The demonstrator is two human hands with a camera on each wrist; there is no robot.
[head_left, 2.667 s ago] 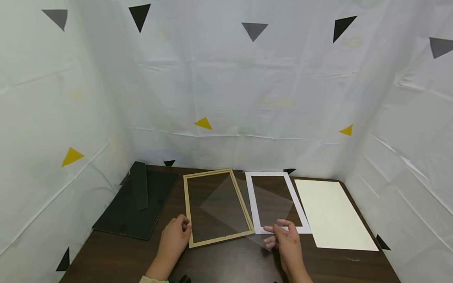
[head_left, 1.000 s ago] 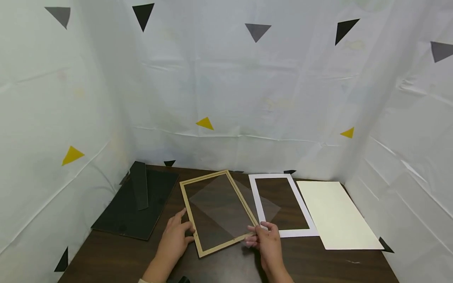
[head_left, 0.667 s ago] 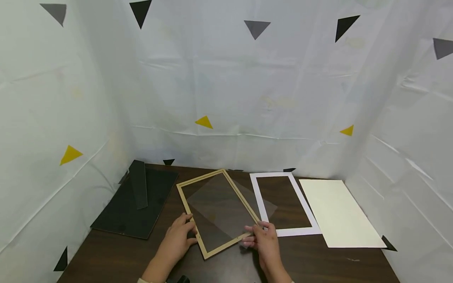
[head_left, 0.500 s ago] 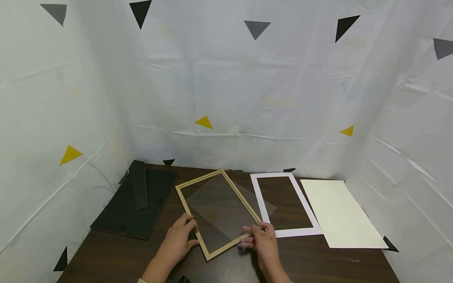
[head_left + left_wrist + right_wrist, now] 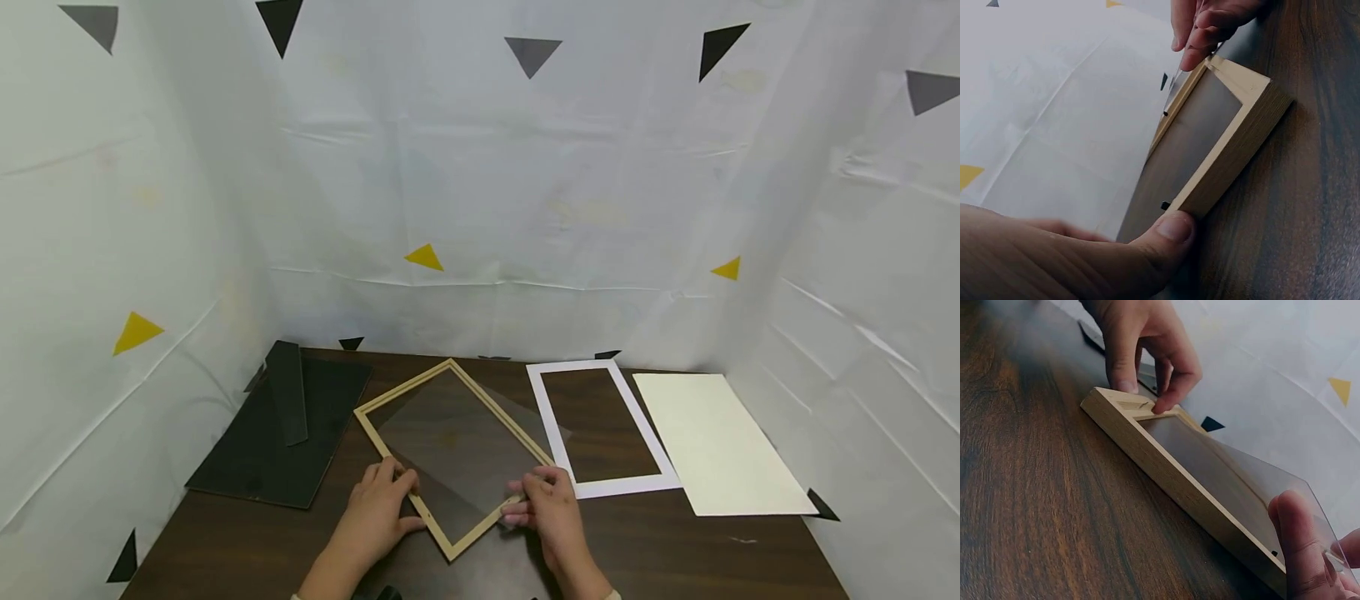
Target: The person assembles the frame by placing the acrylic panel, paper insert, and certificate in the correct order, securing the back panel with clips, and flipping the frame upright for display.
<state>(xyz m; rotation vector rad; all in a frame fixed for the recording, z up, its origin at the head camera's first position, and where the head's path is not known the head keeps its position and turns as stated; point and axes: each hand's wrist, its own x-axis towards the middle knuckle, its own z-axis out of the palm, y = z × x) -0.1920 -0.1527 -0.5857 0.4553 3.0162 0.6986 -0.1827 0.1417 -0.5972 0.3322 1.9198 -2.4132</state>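
A light wooden picture frame point(image 5: 402, 386) lies turned cornerwise on the dark table. My left hand point(image 5: 375, 512) grips its lower left rail, the thumb point(image 5: 1175, 228) on the outer side and fingertips over the inner edge. Above the near right rail, my right hand point(image 5: 553, 515) pinches a clear sheet point(image 5: 1254, 475) by one corner. That sheet slants across the frame's opening, and its far right part reaches past the rail. A white mat point(image 5: 622, 487) lies right beside the frame's right corner, close to my right fingers.
On the left lies a black backing board point(image 5: 322, 458) with a stand leg point(image 5: 288, 400) on it. A cream board point(image 5: 723, 442) is at the right, beside the mat. White cloth walls point(image 5: 480, 208) with coloured triangles enclose the table point(image 5: 660, 550).
The frame has turned counterclockwise under my left hand. My right hand and the clear sheet have come left, over the frame. The mat and cream board have shifted slightly right.
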